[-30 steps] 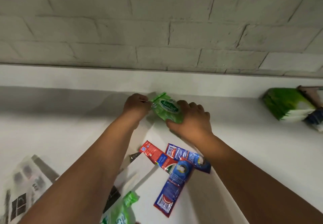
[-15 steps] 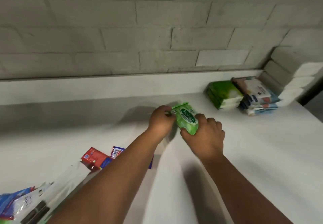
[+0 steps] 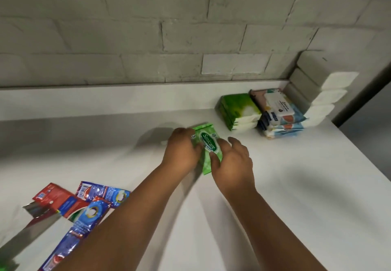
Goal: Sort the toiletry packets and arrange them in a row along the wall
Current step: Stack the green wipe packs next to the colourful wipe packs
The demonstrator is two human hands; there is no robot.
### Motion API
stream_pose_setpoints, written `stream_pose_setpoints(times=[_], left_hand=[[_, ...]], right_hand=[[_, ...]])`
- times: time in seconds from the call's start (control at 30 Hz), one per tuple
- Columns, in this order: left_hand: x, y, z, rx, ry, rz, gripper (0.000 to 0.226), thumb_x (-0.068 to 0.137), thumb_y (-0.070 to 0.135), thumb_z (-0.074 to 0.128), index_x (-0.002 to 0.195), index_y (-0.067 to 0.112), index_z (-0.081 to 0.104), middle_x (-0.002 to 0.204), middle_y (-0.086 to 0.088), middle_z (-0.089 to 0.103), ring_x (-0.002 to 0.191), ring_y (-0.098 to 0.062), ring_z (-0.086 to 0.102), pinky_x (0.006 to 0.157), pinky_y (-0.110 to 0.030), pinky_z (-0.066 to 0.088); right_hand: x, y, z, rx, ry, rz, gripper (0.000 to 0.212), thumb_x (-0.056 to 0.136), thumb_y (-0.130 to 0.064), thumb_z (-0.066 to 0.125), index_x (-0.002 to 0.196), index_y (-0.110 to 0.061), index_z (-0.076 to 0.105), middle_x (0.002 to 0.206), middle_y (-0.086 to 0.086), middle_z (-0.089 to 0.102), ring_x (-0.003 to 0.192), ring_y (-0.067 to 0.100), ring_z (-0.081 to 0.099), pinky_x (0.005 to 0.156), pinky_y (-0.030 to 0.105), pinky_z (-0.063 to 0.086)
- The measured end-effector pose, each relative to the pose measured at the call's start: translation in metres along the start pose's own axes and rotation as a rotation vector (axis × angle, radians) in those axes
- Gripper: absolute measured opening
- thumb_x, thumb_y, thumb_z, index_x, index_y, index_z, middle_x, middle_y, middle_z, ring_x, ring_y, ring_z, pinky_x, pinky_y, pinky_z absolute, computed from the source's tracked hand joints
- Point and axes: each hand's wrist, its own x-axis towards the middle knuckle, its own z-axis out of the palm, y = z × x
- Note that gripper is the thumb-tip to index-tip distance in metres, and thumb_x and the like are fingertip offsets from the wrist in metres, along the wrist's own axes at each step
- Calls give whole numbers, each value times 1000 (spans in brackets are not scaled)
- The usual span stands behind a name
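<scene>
Gripping a green plastic Sanicare wipes packet (image 3: pixel 208 147) between them, the left hand (image 3: pixel 182 151) and right hand (image 3: pixel 232 160) hold it over the white counter (image 3: pixel 296 186), near the stacked green-and-white packs (image 3: pixel 239 110).

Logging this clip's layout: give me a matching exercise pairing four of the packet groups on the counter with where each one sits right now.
Things:
1. green Sanicare packet
2. green-and-white pack stack
3. blue-and-orange wipes stack
4. red and blue sachets

Places:
A. nearest the right-hand corner, by the wall
B. loose pile at the near left of the counter
C. held between the left hand and the right hand
D. by the wall, just left of the corner stack

Pairs: 1-C, 2-D, 3-A, 4-B
</scene>
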Motion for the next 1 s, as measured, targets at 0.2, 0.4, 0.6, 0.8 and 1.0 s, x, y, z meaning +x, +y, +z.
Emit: stream_pose_setpoints(times=[0.2, 0.4, 0.6, 0.8, 1.0], left_hand=[[-23, -7, 25, -99, -8, -3, 49, 79, 18, 68, 126, 6, 57, 127, -14, 53, 107, -32, 59, 96, -38, 50], [-8, 1, 37, -8, 74, 40, 41, 84, 4, 64, 125, 2, 60, 129, -14, 58, 119, -28, 54, 89, -8, 27], [22, 0, 47, -25, 84, 82, 37, 89, 7, 62, 125, 2, 61, 135, -14, 55, 126, -26, 51, 107, -24, 35], [46, -2, 51, 52, 71, 114, 38, 90, 10, 60, 127, 4, 60, 137, -13, 55, 129, -25, 50, 109, -17, 27], [59, -7, 56, 86, 80, 100, 39, 92, 16, 58, 130, 7, 58, 139, -11, 54, 129, -29, 49, 112, -36, 35]], right_hand=[[-5, 34, 14, 57, 48, -247, 37, 81, -20, 56, 115, -13, 69, 116, 11, 68, 106, 32, 63, 87, 45, 54], [16, 42, 22, -9, -6, -267, 42, 81, -15, 58, 122, -12, 64, 123, 12, 64, 108, 33, 61, 86, 42, 54], [46, 46, 24, -45, -27, -273, 41, 85, -12, 56, 126, -12, 61, 128, 10, 61, 110, 33, 58, 85, 41, 50], [65, 47, 28, -58, -8, -281, 37, 89, -22, 51, 124, -15, 61, 127, 7, 59, 109, 31, 56, 79, 40, 48], [75, 44, 35, -67, 27, -266, 40, 86, -26, 44, 118, -14, 65, 124, 8, 61, 104, 32, 59, 75, 38, 49]])
